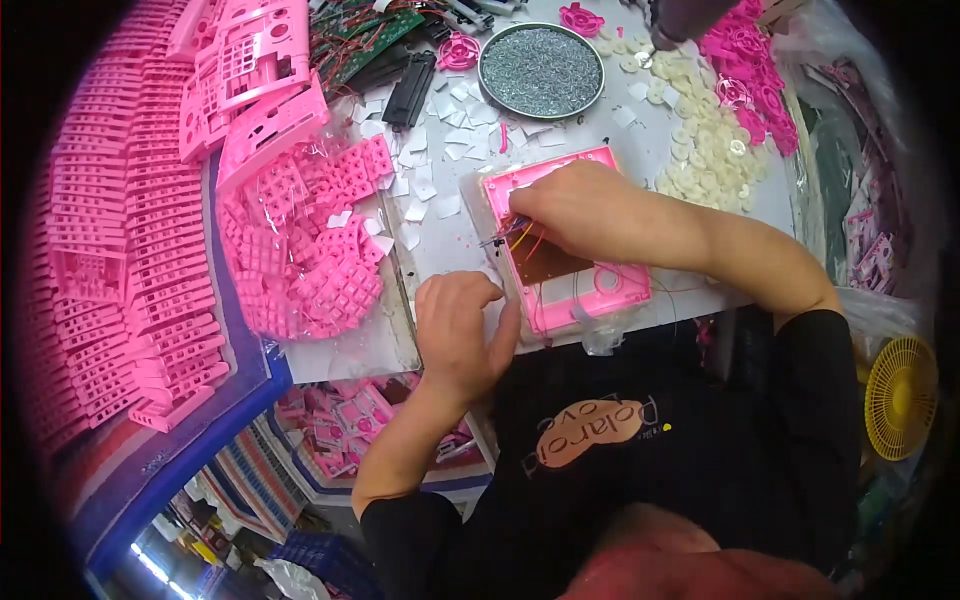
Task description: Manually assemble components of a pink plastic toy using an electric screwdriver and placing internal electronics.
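A pink plastic housing (630, 285) lies on the worktable in front of me, with a brown panel (550, 262) inside it. My right hand (575, 205) reaches over its far left part, fingers closed and pointing down. Red, yellow and dark wires (520, 238) come out beneath those fingertips; whatever they pinch is hidden. My left hand (460, 325) is at the left of the housing, near the table's front edge. Its fingers are loosely bent, the thumb stands apart, and nothing shows in it. A piece of clear plastic (600, 335) hangs at the housing's near edge.
Pink button parts (310, 250) and stacked pink housings (150, 240) fill the left. Farther back are a round tin of small screws (542, 70), white paper pieces (420, 180), circuit boards (375, 50), pale discs (705, 150) and a dark tool (685, 20). A yellow fan (900, 398) stands right.
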`<state>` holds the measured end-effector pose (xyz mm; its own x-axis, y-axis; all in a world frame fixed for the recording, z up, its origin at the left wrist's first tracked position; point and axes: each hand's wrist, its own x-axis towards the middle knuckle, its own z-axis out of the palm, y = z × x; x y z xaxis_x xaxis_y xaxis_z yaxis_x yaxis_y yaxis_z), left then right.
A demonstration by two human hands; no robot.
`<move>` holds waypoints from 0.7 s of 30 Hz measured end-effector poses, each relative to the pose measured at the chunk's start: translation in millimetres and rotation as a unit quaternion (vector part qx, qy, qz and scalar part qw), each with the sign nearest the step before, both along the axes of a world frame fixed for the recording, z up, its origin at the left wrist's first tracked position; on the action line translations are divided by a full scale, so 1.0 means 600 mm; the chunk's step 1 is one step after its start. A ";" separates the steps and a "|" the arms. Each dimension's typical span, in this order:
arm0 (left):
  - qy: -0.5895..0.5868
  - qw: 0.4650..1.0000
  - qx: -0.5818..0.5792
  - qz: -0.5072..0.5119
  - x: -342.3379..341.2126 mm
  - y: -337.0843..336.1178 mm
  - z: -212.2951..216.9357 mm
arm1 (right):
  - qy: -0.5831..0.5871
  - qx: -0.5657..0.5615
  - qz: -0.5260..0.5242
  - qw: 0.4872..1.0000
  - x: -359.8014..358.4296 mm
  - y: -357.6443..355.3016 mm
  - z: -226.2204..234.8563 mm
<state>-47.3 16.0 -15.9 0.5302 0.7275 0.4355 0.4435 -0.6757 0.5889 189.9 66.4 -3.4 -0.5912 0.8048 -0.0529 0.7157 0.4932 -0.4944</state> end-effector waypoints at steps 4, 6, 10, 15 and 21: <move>0.020 1.000 -0.022 0.005 -0.008 -0.004 -0.006 | -0.017 -0.017 -0.017 1.000 -0.003 -0.009 0.004; 0.090 0.994 -0.001 -0.066 0.008 0.002 0.006 | -0.029 0.018 -0.042 0.999 -0.009 -0.016 0.010; 0.203 0.975 0.011 -0.089 0.022 -0.011 0.011 | 0.044 0.219 -0.125 0.967 -0.005 -0.026 0.048; 0.210 0.974 0.008 -0.082 0.033 -0.010 0.011 | 0.087 0.162 0.009 0.983 0.023 -0.106 0.022; 0.239 0.966 -0.002 -0.101 0.039 -0.002 0.033 | -0.055 0.144 0.007 0.988 0.007 -0.142 0.009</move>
